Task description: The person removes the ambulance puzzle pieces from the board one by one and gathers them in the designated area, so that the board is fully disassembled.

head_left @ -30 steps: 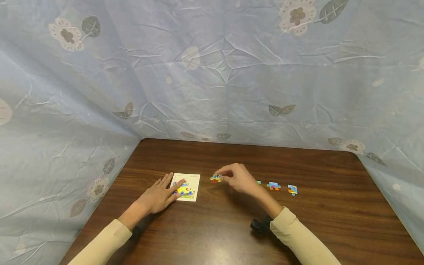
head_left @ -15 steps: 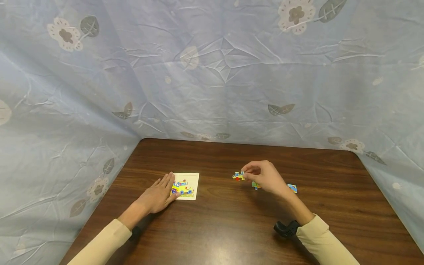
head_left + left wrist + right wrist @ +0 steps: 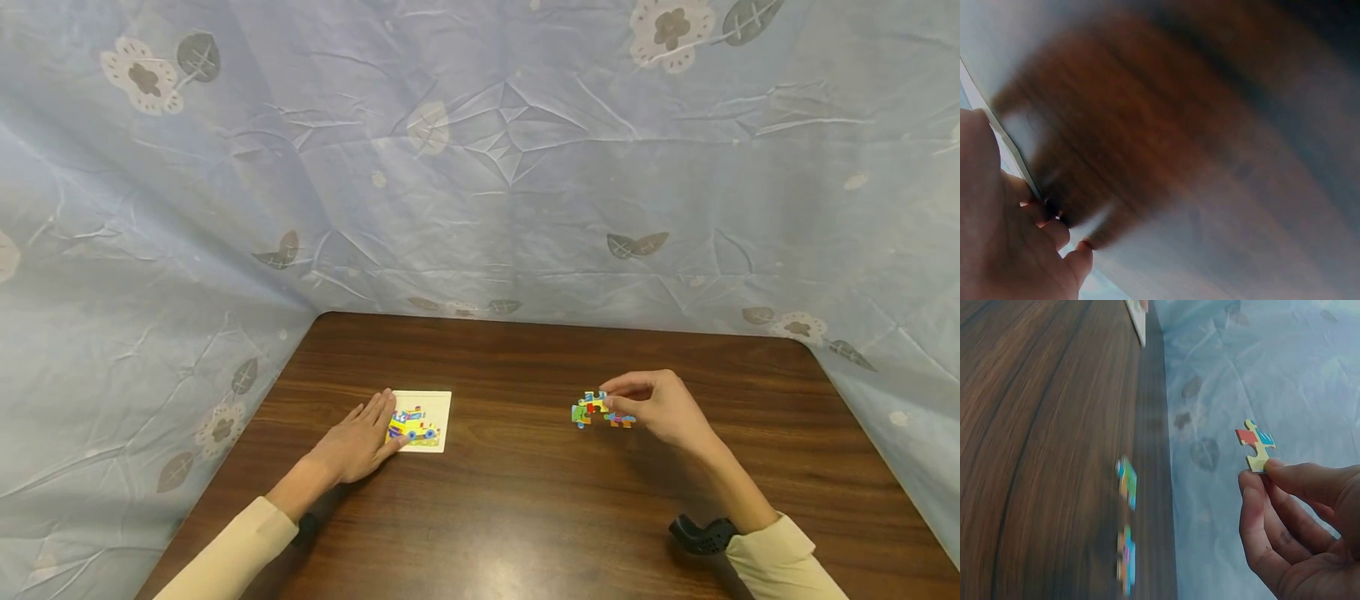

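Observation:
A yellow puzzle piece [image 3: 1260,450] with red and blue patches is pinched between the thumb and forefinger of my right hand [image 3: 667,408], held above the table. Just below it in the head view lie a green puzzle piece [image 3: 579,417] and a blue-and-orange puzzle piece [image 3: 621,421]. My left hand [image 3: 358,442] rests with straight fingers on the left edge of a cream puzzle board [image 3: 444,417]. A yellow vehicle picture shows on the board, partly covered by that hand. In the left wrist view the fingers [image 3: 1054,234] lie along the board's edge.
The brown wooden table [image 3: 495,500] spreads around both hands. Behind it and at its sides hangs a pale blue floral curtain [image 3: 517,208]. A black wrist device [image 3: 703,535] sits by the right sleeve.
My right hand has carried the yellow piece rightward, from near the board to above the loose pieces. The left hand's forefinger has drawn back from the picture to the board's left edge.

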Tool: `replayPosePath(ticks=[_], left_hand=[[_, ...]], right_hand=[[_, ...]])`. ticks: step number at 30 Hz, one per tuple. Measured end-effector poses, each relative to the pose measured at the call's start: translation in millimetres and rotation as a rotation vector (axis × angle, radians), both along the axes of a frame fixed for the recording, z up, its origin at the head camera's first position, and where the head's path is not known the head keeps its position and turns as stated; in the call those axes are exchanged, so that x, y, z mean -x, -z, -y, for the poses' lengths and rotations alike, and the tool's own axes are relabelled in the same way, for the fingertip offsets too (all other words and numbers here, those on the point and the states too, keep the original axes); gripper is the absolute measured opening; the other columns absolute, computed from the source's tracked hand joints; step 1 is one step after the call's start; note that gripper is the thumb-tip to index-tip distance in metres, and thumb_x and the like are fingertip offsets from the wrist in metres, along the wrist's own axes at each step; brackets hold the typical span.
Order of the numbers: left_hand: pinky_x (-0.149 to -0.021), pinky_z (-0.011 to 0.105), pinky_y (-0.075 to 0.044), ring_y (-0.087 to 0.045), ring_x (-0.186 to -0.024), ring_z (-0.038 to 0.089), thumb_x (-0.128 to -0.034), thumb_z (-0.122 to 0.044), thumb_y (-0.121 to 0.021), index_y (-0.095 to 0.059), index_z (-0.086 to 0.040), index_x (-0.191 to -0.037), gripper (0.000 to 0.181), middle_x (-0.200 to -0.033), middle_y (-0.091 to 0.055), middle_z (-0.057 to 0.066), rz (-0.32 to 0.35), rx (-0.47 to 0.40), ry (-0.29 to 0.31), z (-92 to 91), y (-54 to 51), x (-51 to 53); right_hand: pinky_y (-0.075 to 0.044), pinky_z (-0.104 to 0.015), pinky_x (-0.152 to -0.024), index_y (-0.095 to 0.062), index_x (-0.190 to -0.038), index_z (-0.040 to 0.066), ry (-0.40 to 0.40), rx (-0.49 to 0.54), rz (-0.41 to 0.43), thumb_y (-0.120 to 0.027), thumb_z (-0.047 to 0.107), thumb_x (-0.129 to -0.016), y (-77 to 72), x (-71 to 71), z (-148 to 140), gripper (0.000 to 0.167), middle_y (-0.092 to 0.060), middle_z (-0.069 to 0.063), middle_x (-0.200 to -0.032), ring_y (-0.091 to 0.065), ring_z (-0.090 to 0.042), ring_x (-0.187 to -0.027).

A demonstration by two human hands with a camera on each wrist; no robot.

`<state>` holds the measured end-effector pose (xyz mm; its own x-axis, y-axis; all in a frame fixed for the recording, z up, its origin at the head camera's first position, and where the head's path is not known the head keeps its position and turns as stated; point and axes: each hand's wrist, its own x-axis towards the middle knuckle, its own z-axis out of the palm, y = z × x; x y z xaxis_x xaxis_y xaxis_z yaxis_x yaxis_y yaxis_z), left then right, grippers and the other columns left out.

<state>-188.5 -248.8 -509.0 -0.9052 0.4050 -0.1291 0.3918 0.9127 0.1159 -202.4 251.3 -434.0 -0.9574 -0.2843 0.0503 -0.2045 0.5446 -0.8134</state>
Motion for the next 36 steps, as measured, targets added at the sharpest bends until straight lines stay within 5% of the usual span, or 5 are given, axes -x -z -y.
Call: replayPosePath(ticks=[10,19,36], left_hand=[[-0.13,0.062,-0.026,-0.022,-0.162,0.042,-0.1111,-0.058,-0.037,-0.021,0.006,-0.165,0.085,-0.174,-0.018,0.025,0.002,-0.005,0.001,-0.2,1.1,0.3],[-0.131,0.061,-0.026,-0.023,-0.162,0.042,-0.1114,-0.056,-0.038,-0.021,0.006,-0.165,0.084,-0.174,-0.018,0.026,0.005,0.002,-0.003,-0.2,-0.7,0.0],[-0.132,0.061,-0.023,-0.019,-0.163,0.041,-0.1113,-0.057,-0.037,-0.017,0.004,-0.166,0.085,-0.175,-0.013,0.024,0.037,-0.001,-0.011,-0.1,-1.1,0.3]], right_hand=[[-0.064,-0.033,-0.069,-0.08,-0.115,0.007,0.051,-0.047,0.054,-0.078,0.021,-0.096,7.5,-8.2,-43.0,0.024,-0.082,-0.01,-0.097,-0.08,-0.024,-0.085],[-0.067,-0.036,-0.079,-0.073,-0.121,-0.01,0.036,0.094,0.235,-0.076,0.01,-0.096,26.2,-11.2,-65.7,0.032,-0.08,-0.019,-0.103,-0.08,-0.023,-0.088],[-0.067,-0.031,-0.074,-0.068,-0.123,-0.019,0.064,0.115,0.368,-0.072,0.003,-0.097,53.5,-29.8,-93.0,0.034,-0.08,-0.019,-0.103,-0.079,-0.015,-0.085]])
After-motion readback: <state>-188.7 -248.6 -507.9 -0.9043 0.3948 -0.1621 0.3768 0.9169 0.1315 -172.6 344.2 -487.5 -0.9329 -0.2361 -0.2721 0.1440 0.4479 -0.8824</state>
